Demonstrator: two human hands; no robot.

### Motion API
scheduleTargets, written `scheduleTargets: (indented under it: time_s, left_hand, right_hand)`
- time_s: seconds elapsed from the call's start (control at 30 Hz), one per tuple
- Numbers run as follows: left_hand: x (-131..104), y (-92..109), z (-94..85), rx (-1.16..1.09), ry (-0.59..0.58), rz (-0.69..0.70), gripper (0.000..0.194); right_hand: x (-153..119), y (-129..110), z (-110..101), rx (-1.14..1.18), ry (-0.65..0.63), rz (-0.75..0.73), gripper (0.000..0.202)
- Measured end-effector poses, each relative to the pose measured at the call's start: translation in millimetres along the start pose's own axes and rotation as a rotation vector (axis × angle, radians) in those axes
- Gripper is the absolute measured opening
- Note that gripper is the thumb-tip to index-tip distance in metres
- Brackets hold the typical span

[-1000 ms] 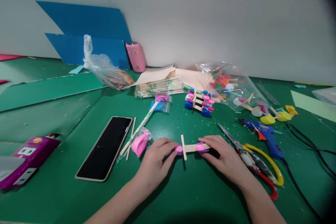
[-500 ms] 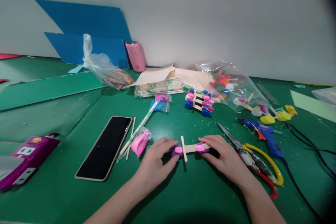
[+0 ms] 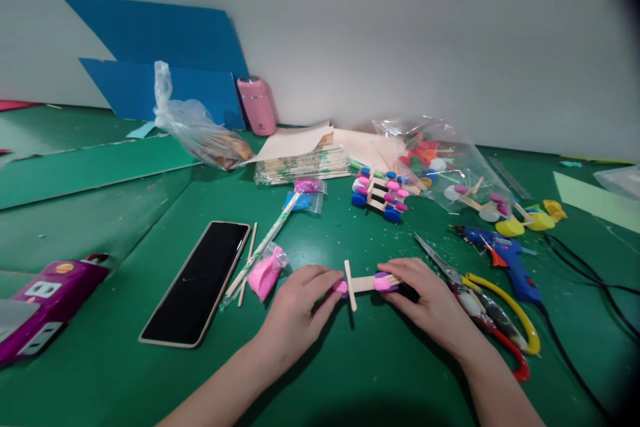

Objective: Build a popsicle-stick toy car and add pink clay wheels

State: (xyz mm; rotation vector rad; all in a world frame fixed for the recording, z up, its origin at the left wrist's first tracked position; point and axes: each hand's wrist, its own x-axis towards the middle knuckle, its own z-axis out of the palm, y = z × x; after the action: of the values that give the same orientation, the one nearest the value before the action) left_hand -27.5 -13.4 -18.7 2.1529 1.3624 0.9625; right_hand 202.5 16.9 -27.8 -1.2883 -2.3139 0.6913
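Between my hands is a small stick-and-clay piece (image 3: 362,284): a flat wooden stick with pink and purple clay at both ends and a short stick crossing it near the left end. My left hand (image 3: 303,301) pinches the left clay end, its fingers covering most of the purple. The fingers of my right hand (image 3: 421,295) close round the right end, where thin stick tips show beside the pink clay. Left of my left hand lies a bag of pink clay (image 3: 265,275). Scissors (image 3: 443,263) and yellow- and red-handled pliers (image 3: 503,320) lie right of my right hand.
A phone (image 3: 197,283) and wrapped sticks (image 3: 273,233) lie left. Behind are a clay-and-stick model (image 3: 380,195), stick bundles (image 3: 303,165), a pink bottle (image 3: 257,107) and a clear bag (image 3: 450,153). A blue glue gun (image 3: 505,260) with black cable is right; a purple object (image 3: 55,300) is far left.
My left fingers have shifted slightly right and closed further over the left clay end, hiding more of the purple. My right hand has stayed in nearly the same place.
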Motion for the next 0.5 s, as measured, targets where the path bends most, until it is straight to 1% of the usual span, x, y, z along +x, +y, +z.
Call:
scheduleTargets:
  time_s: [0.3, 0.5]
  left_hand:
    - [-4.7, -4.8, -0.7, 0.088, -0.020, 0.116, 0.022]
    - [-18.2, -11.2, -2.7, 0.305, -0.073, 0.237, 0.032]
  right_hand:
    - [0.0, 1.0, 0.4, 0.000, -0.002, 0.006, 0.031]
    - [-0.6, 2.3, 1.2, -0.006, 0.004, -0.002, 0.031]
